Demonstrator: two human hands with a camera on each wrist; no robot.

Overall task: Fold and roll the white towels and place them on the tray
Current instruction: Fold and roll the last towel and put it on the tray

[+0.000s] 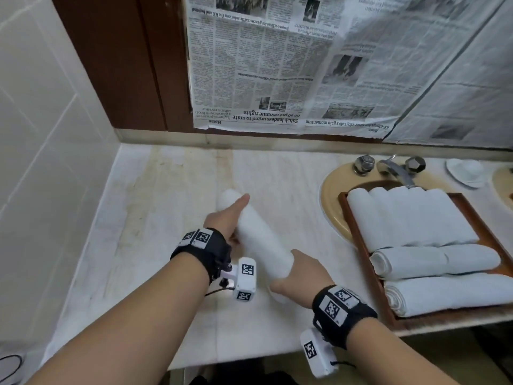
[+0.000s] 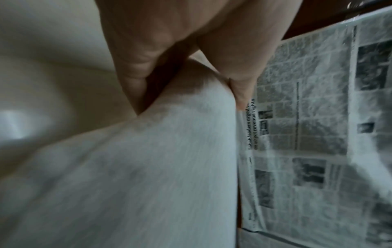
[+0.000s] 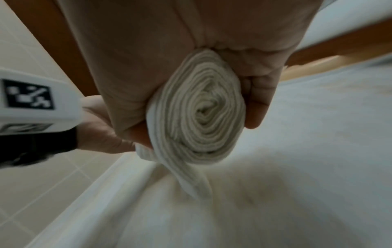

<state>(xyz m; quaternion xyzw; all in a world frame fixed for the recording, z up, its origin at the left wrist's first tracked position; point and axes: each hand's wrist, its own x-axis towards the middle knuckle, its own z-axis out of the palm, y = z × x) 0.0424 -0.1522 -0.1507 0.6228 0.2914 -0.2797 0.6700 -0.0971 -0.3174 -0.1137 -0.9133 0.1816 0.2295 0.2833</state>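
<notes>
Head view: we hold one rolled towel over the marble counter, slanting from far left to near right. Our left hand clasps its far part, thumb lying along the top. Our right hand wraps the near end; the right wrist view shows the spiral end enclosed between thumb and curled fingers, a loose edge trailing below. Well to the right, the wooden tray carries more rolled towels.

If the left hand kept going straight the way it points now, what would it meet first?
Probably the newspaper on the back wall: the left hand, gripping the rolled towel, points up and away over bare counter. Depth is uncertain.
</notes>
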